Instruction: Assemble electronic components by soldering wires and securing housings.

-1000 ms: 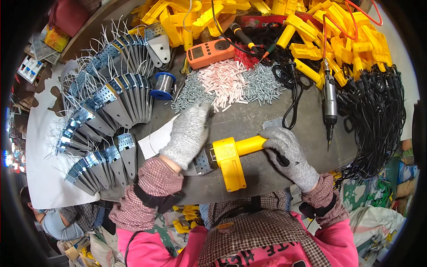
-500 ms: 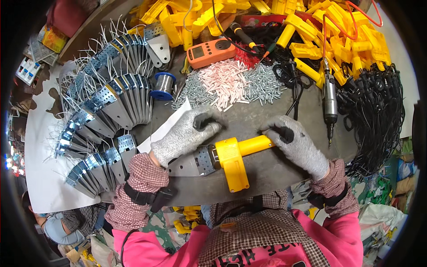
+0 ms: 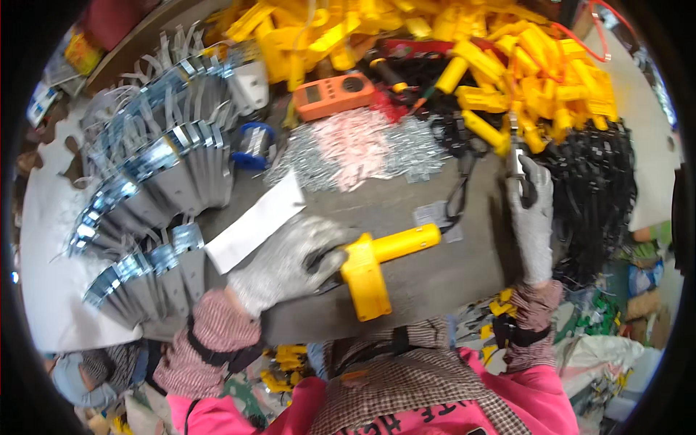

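A yellow plastic housing with a round handle [image 3: 367,283] lies on the grey table in front of me. My left hand [image 3: 293,257], in a grey glove, is closed on its left end, thumb and fingers against the part where a perforated metal plate joins it. That plate is now mostly hidden under the hand. To the right, my gloved right hand [image 3: 533,206] is wrapped round a silver power screwdriver [image 3: 518,167] that hangs on a red coiled cord; its tip is covered by the hand.
Curved rows of metal plates with white wires [image 3: 163,181] stand at left, near a solder spool [image 3: 254,145] and white paper strip [image 3: 257,221]. Behind lie pink tubes [image 3: 351,145], screws [image 3: 417,148], an orange meter [image 3: 333,96] and yellow housings [image 3: 565,65]. Black cords [image 3: 594,196] hang right.
My right hand has left the yellow handle, moved right and taken hold of the screwdriver. My left hand has come down onto the housing's left end. The view has shifted slightly.
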A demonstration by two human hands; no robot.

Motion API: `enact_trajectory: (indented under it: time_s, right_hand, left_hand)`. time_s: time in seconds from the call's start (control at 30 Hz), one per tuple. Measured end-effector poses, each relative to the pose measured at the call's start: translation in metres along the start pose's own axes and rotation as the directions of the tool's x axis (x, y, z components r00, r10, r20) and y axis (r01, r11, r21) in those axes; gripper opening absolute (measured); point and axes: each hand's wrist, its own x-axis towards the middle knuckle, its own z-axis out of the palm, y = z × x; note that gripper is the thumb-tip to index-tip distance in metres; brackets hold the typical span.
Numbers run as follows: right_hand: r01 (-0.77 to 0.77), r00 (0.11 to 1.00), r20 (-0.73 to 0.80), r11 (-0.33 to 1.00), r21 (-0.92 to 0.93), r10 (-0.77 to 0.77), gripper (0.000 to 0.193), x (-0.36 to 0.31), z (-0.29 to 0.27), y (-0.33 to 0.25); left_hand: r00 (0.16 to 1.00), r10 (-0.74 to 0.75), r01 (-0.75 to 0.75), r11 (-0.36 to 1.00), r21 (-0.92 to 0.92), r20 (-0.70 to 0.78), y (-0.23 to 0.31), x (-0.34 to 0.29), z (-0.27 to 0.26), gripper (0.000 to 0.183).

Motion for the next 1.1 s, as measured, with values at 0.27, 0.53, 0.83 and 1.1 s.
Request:
enact_trajectory:
  time_s: [0.27,0.53,0.83,1.1]
  right_hand:
    - [-0.532,0.846,0.302,0.66,0.53,0.439,0.078,0.002,0.019,0.042]
    - [-0.27,0.959,0.141,-0.643,0.717,-0.246,0.039,0.039,0.005,-0.082]
    - [-0.246,0.91,0.159,-0.192,0.95,-0.383,0.045,0.022,0.005,-0.102]
    - [-0.253,0.916,0.186,-0.154,0.955,-0.355,0.043,0.017,0.019,-0.104]
  left_hand:
    - [0.996,-0.028,0.008,0.972,0.233,0.082,0.038,0.054,0.05,0.054]
    - [0.999,-0.032,0.029,0.986,0.164,0.019,0.031,0.056,0.064,0.053]
    - [0.971,-0.205,0.195,0.977,0.092,0.119,0.041,0.07,0.065,0.043]
    - [0.984,-0.174,0.167,0.974,0.156,0.029,0.036,0.067,0.072,0.047]
